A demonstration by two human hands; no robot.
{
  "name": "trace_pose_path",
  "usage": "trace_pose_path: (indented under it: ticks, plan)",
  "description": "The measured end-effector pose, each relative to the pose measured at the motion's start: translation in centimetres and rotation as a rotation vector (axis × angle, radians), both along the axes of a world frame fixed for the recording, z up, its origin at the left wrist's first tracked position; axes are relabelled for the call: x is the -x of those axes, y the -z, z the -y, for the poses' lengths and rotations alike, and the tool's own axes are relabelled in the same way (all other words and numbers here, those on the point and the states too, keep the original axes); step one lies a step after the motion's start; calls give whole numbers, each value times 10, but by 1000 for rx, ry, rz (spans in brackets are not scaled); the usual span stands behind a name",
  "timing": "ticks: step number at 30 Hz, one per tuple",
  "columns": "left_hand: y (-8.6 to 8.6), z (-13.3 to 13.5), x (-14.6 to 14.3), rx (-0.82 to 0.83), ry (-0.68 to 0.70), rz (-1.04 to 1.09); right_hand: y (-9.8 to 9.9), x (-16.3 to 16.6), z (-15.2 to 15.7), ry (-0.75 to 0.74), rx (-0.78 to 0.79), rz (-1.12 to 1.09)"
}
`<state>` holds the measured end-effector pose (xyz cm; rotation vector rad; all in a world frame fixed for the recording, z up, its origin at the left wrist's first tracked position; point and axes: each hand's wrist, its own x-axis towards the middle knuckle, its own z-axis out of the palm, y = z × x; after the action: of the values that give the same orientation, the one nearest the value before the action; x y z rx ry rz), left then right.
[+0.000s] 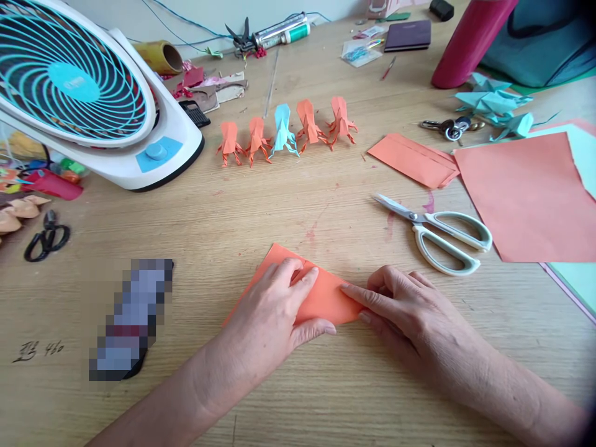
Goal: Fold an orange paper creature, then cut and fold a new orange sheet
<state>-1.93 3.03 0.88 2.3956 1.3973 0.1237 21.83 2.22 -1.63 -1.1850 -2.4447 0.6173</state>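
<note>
An orange sheet of origami paper (pixel 328 295), folded into a triangle-like shape, lies on the table in front of me. My left hand (pixel 274 298) holds it down, fingers bent on top and thumb stretched along its lower edge. At the paper's right corner, my right hand (pixel 410 310) grips it, index fingertip on top and thumb at the edge. Part of the sheet is hidden under my left hand. White-handled scissors (pixel 416 217) lie with blades slightly apart beyond my right hand.
Several folded paper figures (pixel 284 130) stand in a row at the back. Orange paper pieces (pixel 412 160) and a large orange sheet (pixel 531 198) lie right. A fan (pixel 172 146), black scissors (pixel 46 239) and a blurred-out object (pixel 133 320) are left. A magenta bottle (pixel 470 43) stands back right.
</note>
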Motion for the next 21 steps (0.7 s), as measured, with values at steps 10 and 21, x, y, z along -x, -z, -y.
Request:
trace_pose_path:
  ticks: [10, 21]
  plan:
    - [-5, -11, -13, -137, 34, -175, 1, -5, 1, 96, 52, 0]
    - [-12, -16, -33, -196, 88, -351, -7, -13, -4, 189, 162, -6]
